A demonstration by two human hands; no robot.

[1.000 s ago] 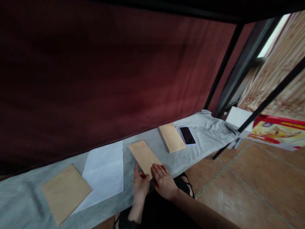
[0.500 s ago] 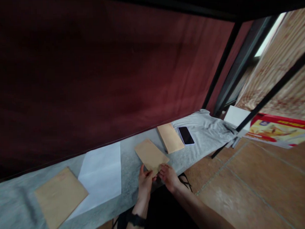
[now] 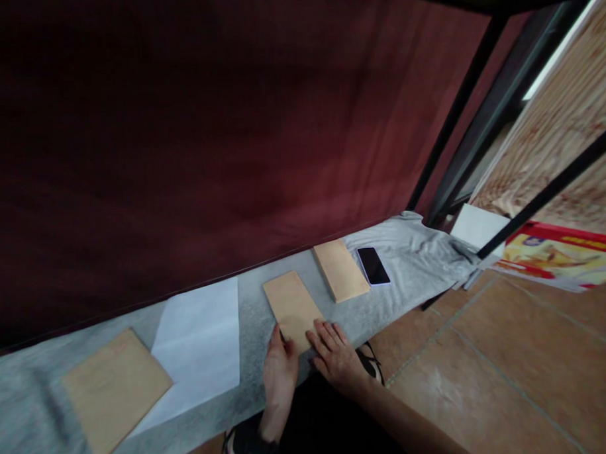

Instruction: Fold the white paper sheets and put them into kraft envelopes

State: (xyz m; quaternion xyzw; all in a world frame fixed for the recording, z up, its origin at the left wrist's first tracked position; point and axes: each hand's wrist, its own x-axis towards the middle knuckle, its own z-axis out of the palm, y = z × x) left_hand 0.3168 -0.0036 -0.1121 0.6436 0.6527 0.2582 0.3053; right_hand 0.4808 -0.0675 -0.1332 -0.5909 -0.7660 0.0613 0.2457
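A small tan envelope (image 3: 292,307) lies flat on the grey cloth-covered table (image 3: 246,315), straight in front of me. My left hand (image 3: 279,369) rests at its near left corner, thumb against the edge, fingers loosely curled. My right hand (image 3: 336,353) lies flat with fingers spread over the near right corner, pressing on the cloth and the envelope's edge. Neither hand lifts the envelope.
Beside it to the right lie a second tan envelope (image 3: 341,270) and a black phone (image 3: 373,266). A white paper sheet (image 3: 200,346) and a larger brown envelope (image 3: 114,388) lie to the left. A dark red curtain (image 3: 205,138) backs the table. Tiled floor (image 3: 511,372) at right.
The envelope, tilted and gripped at its near end by both hands half a second ago, now lies flat and squared on the cloth. My right hand has opened flat over it.
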